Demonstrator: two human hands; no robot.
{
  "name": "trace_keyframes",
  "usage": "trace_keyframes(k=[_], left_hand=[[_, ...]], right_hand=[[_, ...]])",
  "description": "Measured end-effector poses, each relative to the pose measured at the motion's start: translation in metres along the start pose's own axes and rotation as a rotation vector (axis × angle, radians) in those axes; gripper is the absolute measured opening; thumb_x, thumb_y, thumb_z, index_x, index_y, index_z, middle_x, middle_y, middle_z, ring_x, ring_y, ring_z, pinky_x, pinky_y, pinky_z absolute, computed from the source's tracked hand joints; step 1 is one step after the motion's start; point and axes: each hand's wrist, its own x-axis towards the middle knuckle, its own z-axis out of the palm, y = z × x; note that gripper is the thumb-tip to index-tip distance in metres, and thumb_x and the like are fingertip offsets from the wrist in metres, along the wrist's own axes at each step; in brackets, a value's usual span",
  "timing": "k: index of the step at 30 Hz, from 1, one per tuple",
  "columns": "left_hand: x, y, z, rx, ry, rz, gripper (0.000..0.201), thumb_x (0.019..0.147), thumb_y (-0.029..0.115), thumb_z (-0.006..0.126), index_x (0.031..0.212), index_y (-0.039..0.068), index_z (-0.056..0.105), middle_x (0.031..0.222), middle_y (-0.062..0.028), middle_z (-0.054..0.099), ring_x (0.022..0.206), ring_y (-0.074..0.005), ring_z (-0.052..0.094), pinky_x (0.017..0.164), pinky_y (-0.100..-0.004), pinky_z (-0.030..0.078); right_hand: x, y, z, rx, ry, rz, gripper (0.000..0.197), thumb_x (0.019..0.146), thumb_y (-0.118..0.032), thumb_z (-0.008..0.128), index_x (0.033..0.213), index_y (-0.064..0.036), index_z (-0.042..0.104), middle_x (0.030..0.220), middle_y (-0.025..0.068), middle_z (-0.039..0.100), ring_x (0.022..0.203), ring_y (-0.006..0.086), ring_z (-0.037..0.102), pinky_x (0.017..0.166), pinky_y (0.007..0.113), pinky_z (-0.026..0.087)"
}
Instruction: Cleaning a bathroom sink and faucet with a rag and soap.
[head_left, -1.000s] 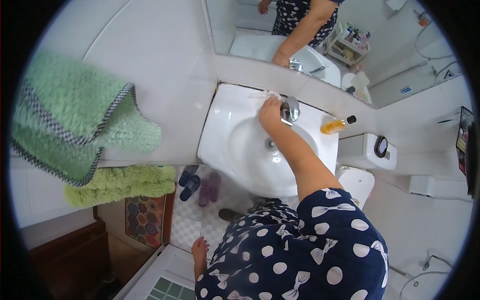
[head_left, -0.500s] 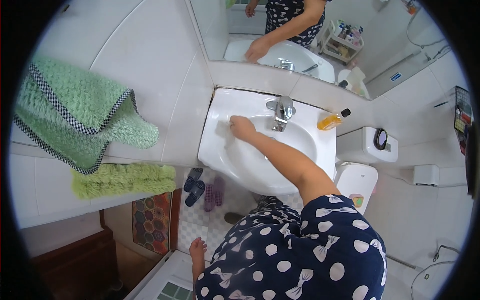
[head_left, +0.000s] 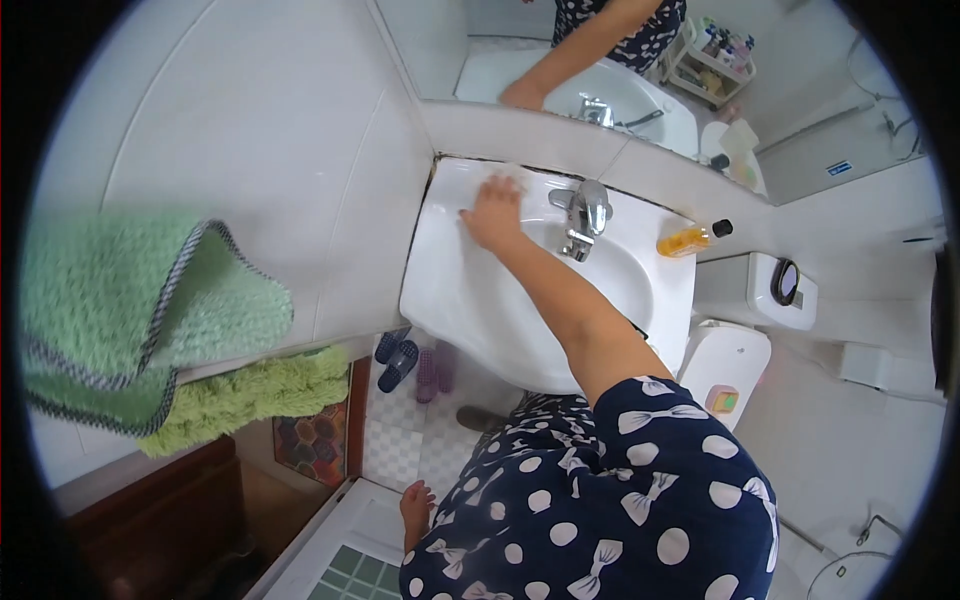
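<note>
My right hand lies flat on the back left rim of a white washbasin, just left of the chrome tap. A pale white cloth shows under and beyond the fingers, pressed against the rim. My forearm reaches across the bowl from my dark blue polka-dot sleeve. My left hand is out of view.
A small orange bottle lies on the basin's right rim. A white toilet with its tank stands to the right. Green towels hang on the left wall. Slippers sit on the tiled floor. A mirror hangs above.
My right hand has slid from the tap leftward along the basin's back rim, then a little back toward the tap. The view has tilted closer to the basin.
</note>
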Motion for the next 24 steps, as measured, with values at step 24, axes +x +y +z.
trace_keyframes(k=[24], left_hand=[[0.023,0.002,-0.004,-0.029,0.03,-0.01,0.031,0.094,0.014,0.059,0.123,0.004,0.059,0.095,-0.0074,0.065,0.076,-0.0156,0.062,0.06,-0.0256,0.048]], right_hand=[[-0.03,0.056,-0.008,-0.239,0.117,-0.139,0.049,0.087,-0.013,0.053,0.128,0.0132,0.051,0.138,0.0268,0.046,0.124,0.0421,0.045,0.099,0.057,0.04]])
